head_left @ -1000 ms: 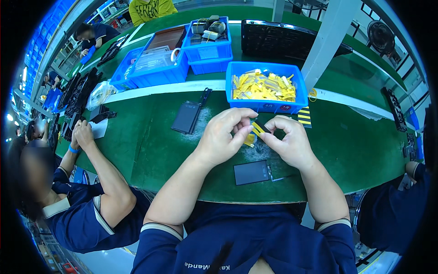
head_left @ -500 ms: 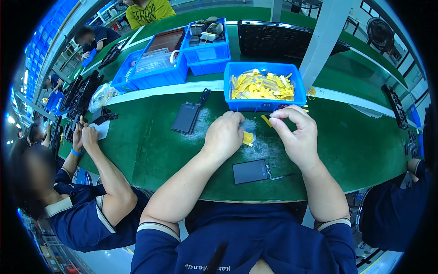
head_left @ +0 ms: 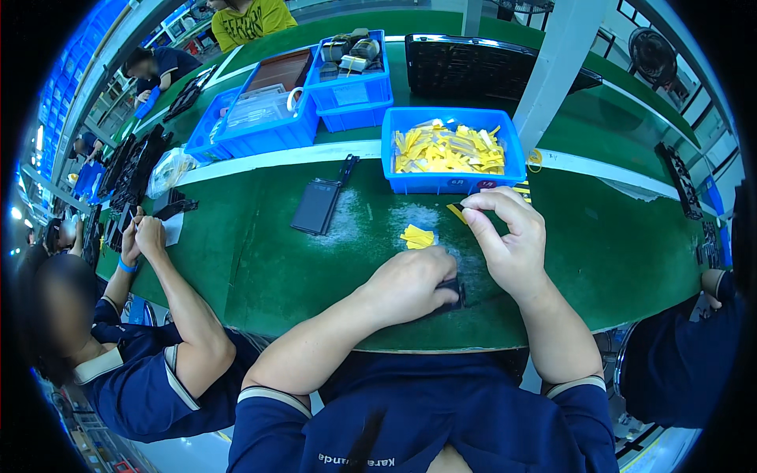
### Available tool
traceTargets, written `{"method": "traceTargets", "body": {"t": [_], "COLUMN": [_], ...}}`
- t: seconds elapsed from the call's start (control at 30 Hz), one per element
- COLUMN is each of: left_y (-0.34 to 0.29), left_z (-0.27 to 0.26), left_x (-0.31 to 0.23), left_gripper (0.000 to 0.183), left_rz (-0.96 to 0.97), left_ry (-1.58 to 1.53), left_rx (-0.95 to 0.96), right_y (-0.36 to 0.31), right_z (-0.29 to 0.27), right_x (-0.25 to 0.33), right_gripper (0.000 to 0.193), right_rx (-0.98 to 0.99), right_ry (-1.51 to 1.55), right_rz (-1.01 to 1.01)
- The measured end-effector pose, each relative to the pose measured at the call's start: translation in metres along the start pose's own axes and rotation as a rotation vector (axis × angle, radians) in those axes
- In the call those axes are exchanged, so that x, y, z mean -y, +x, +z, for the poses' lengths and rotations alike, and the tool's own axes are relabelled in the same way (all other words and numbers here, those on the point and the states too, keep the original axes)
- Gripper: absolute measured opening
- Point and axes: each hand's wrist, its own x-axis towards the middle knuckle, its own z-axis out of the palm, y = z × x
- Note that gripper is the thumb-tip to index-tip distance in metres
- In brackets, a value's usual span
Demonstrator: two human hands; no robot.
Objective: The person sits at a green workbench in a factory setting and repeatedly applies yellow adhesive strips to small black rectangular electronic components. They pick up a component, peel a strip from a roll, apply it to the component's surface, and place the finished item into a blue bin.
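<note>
My right hand (head_left: 507, 236) pinches a short yellow strip (head_left: 455, 213) between thumb and forefinger, in front of the blue bin. Fingers curled, my left hand (head_left: 414, 285) is closed on a flat black rectangular panel (head_left: 453, 293) near the table's front edge. The hand covers most of that panel, and its fingertips are partly hidden. Just beyond my left hand lies a small fanned pile of yellow strips (head_left: 416, 236). Farther left, a stack of similar dark panels (head_left: 315, 206) with a thin cable rests on the green table.
A blue bin (head_left: 453, 183) full of yellow strips stands ahead, beside a grey post (head_left: 556, 79). More blue boxes (head_left: 272, 138) sit at the back left. A co-worker's hands (head_left: 143, 235) handle black parts at the left. Another person sits at the right edge.
My left hand has moved from the yellow strip pile toward me and onto the black panel, uncovering the pile. My right hand stays nearly in place, still pinching its strip.
</note>
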Motion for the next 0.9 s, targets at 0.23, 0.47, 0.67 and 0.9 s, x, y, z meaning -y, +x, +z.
{"method": "traceTargets", "body": {"t": [0.23, 0.47, 0.67, 0.9], "left_y": [0.004, 0.003, 0.001, 0.002], "left_z": [-0.014, -0.015, -0.019, -0.017], "left_x": [0.017, 0.013, 0.010, 0.012], "left_gripper": [0.015, 0.018, 0.017, 0.017], "left_rz": [-0.259, -0.258, -0.243, -0.245], "left_ry": [-0.794, -0.803, -0.708, -0.690], "left_rx": [-0.276, -0.317, -0.312, -0.309], "right_y": [-0.001, -0.002, -0.003, -0.004], "right_z": [0.001, 0.001, 0.001, 0.003], "right_x": [-0.007, -0.009, -0.009, -0.007], "right_gripper": [0.007, 0.008, 0.008, 0.006], "right_rx": [0.115, 0.182, 0.195, 0.172], "right_ry": [0.010, 0.077, 0.046, -0.008], "right_rz": [0.076, 0.137, 0.090, 0.063]}}
